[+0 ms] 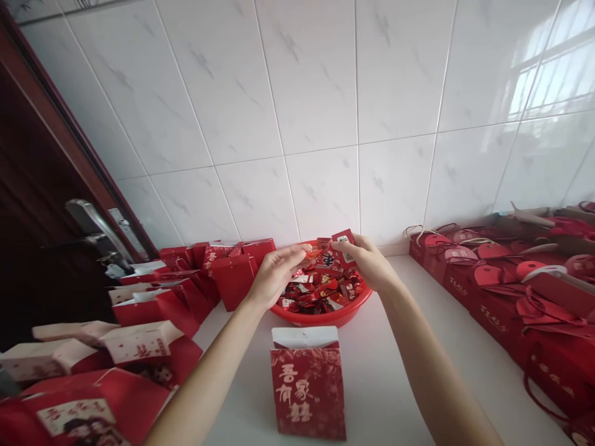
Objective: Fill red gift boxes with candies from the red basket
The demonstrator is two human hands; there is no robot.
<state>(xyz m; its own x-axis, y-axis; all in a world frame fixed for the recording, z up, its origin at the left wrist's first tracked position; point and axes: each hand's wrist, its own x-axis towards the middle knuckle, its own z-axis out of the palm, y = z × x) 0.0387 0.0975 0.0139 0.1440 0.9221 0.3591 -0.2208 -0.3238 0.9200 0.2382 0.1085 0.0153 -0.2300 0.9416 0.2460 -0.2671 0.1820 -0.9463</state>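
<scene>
Both hands are above a red plastic basin [325,319] filled with wrapped candies [320,292]. My right hand [370,261] pinches a flat red packet with a white label [343,238] between thumb and fingers. My left hand [281,272] is closed, with an orange-red candy wrapper [312,254] at its fingertips. Between the hands is a larger red packet with dark lettering [328,261]; what bears it I cannot tell. In front of the basin a red paper gift bag [307,393] with white lettering stands upright, its white top flap raised.
Several red paper bags [232,279] and boxes with pale flaps [139,342] crowd the left side. Rows of red gift boxes with cord handles [488,310] line the right. A tiled wall [320,192] rises behind, and a dark door with a metal handle [90,223] is at left.
</scene>
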